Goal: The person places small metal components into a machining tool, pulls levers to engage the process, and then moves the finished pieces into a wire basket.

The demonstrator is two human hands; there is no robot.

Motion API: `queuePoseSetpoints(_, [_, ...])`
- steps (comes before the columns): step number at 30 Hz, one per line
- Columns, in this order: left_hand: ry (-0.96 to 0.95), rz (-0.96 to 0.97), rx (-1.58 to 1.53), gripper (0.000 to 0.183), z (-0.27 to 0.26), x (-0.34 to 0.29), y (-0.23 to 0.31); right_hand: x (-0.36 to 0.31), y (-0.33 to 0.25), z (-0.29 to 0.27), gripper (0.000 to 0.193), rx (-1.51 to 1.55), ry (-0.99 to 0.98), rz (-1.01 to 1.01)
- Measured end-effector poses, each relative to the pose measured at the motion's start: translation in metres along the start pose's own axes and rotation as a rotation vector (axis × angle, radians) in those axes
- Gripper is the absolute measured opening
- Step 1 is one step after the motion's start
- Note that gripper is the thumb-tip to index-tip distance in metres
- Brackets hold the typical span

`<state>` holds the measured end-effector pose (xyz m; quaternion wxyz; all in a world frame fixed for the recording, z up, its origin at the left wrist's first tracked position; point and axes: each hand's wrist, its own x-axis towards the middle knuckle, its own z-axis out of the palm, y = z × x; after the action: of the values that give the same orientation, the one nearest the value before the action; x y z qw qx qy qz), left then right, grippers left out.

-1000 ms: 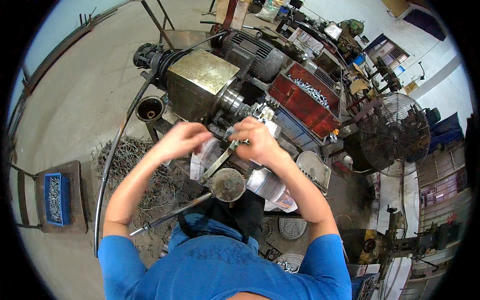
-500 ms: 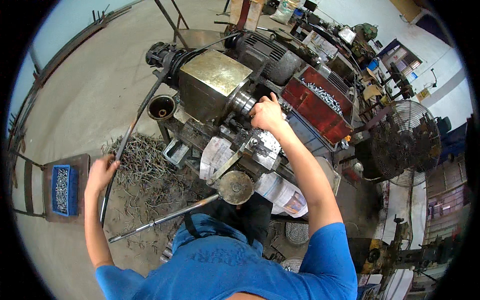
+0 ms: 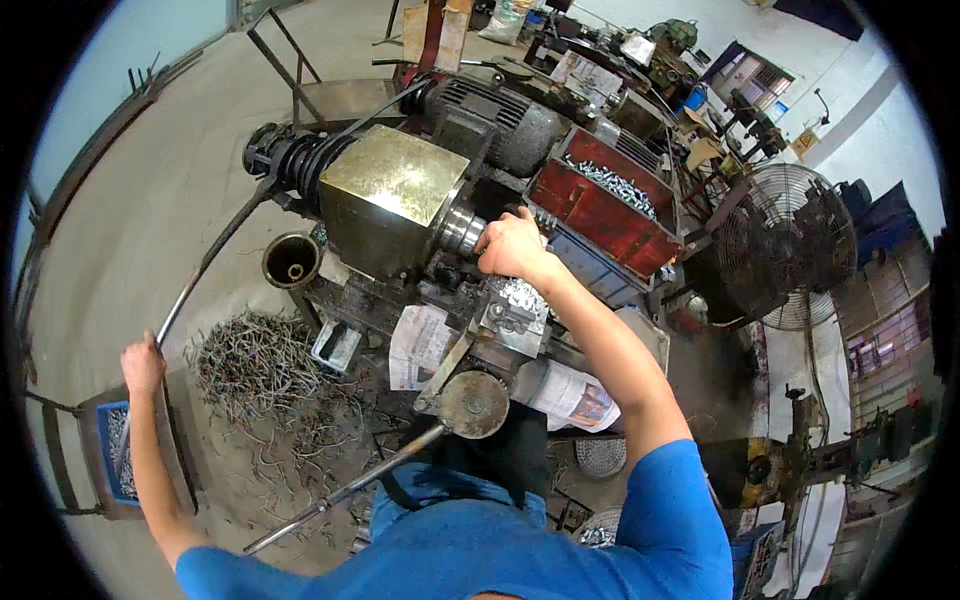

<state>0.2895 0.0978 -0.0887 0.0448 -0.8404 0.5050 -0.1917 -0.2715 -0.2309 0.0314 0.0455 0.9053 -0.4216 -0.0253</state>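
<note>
My left hand (image 3: 145, 369) is closed around a long steel lever (image 3: 208, 264) that slants down from the rear end of a lathe's headstock (image 3: 390, 185). In front of the steel spindle nose (image 3: 461, 231), my right hand (image 3: 513, 245) has its fingers bent and drawn together. What they hold, if anything, is hidden behind the hand. Below that hand is the tool slide (image 3: 512, 318), strewn with bright metal chips. Nearer to me, a round metal disc (image 3: 473, 405) sits on the machine, with a second long handle (image 3: 350, 487) reaching down to the left.
A red bin (image 3: 600, 208) of small metal parts stands behind my right hand, near a motor (image 3: 497, 125). Wiry scrap (image 3: 255, 368) heaps on the floor at left, beside a blue tray (image 3: 108, 450) of parts. A large fan (image 3: 787, 245) stands at right.
My left hand has swung the lever outward to the left, its grip now closed round it. My right hand stays at the spindle nose. The whole view has shifted slightly.
</note>
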Motion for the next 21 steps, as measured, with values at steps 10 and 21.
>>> queuePoseSetpoints(10, [0.13,-0.09,-0.346,0.026,-0.009,0.03,0.027,-0.053,-0.004,-0.035,0.034,0.14,0.251,-0.05])
queuePoseSetpoints(21, [-0.413,0.221,-0.574,0.038,0.062,-0.024,0.329,-0.302,0.096,0.02,0.034,0.274,0.402,0.337])
